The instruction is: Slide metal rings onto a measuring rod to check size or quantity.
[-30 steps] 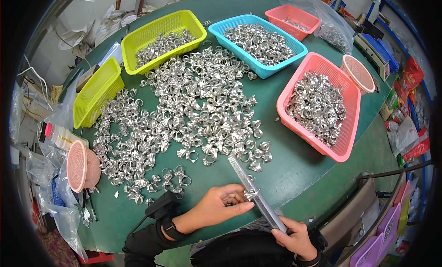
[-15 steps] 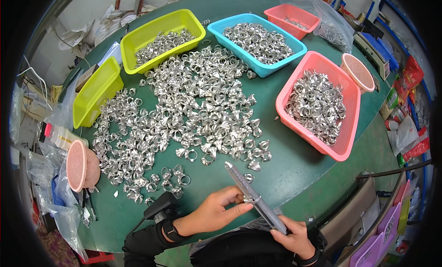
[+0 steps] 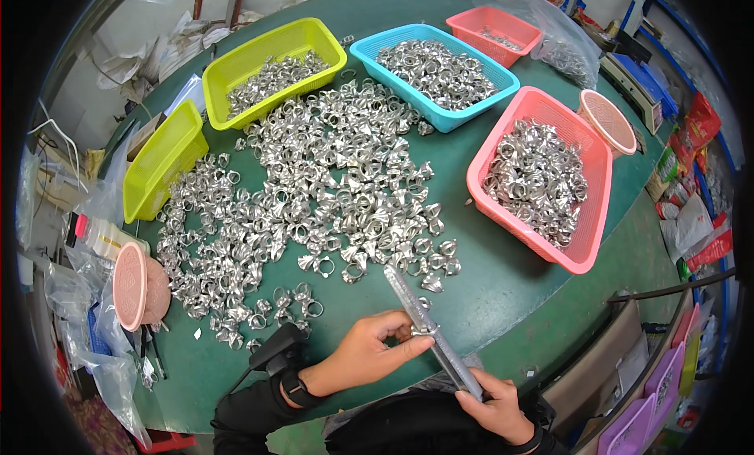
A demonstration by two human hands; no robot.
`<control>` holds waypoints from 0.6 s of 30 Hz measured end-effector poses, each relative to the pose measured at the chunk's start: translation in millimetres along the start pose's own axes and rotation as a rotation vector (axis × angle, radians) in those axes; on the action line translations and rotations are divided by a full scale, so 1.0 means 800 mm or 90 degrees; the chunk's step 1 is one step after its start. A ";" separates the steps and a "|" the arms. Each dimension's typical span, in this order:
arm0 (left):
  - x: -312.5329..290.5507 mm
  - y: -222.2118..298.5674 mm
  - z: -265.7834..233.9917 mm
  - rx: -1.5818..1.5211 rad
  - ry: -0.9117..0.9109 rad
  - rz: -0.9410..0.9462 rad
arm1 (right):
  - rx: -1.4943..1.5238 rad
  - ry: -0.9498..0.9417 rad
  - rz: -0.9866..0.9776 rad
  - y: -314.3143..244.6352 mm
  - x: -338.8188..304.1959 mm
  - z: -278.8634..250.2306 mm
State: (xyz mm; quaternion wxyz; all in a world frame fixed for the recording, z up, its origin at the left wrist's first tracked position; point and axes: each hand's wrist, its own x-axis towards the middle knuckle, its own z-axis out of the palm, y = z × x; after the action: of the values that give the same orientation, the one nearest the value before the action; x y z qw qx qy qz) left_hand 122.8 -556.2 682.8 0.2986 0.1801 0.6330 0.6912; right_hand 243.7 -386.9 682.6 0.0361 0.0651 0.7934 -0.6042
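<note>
A grey tapered ring mandrel (image 3: 453,362) slants over the near edge of the table, its narrow tip pointing up and away. My right hand (image 3: 496,408) is closed around its thick lower end. A silver ring (image 3: 426,330) encircles the mandrel about midway along. My left hand (image 3: 369,351) pinches this ring between thumb and fingers. Just beyond the tip lies a large heap of loose silver rings (image 3: 345,164) on the green table. One ring on the table is partly hidden behind the mandrel.
Yellow-green (image 3: 224,117), blue (image 3: 448,124) and pink (image 3: 483,192) baskets holding rings border the heap. A smaller pink basket (image 3: 495,51) is at the back. Another yellow-green basket (image 3: 161,164) tilts at left. Round pink baskets (image 3: 129,286) stand on both sides. A black device (image 3: 281,347) sits by my left wrist.
The mandrel's tip has risen slightly away from me and its surface looks turned. My left hand stays on the ring, and my right hand keeps its hold. The whole view has shifted a little.
</note>
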 end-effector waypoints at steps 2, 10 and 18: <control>-0.001 -0.002 0.004 0.027 0.039 0.013 | 0.003 -0.005 0.014 0.004 -0.002 0.000; -0.006 0.022 0.019 0.195 0.097 0.139 | -0.057 -0.007 -0.074 -0.007 -0.005 -0.013; 0.023 0.074 -0.038 0.126 0.503 0.183 | -0.053 0.024 -0.089 0.013 -0.026 -0.007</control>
State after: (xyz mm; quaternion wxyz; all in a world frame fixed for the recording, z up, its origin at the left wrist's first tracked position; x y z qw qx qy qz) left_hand 78.8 -569.3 734.5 -0.0852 0.0156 0.7303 0.6776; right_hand 265.7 -379.6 677.0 -0.0188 0.0192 0.8208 -0.5706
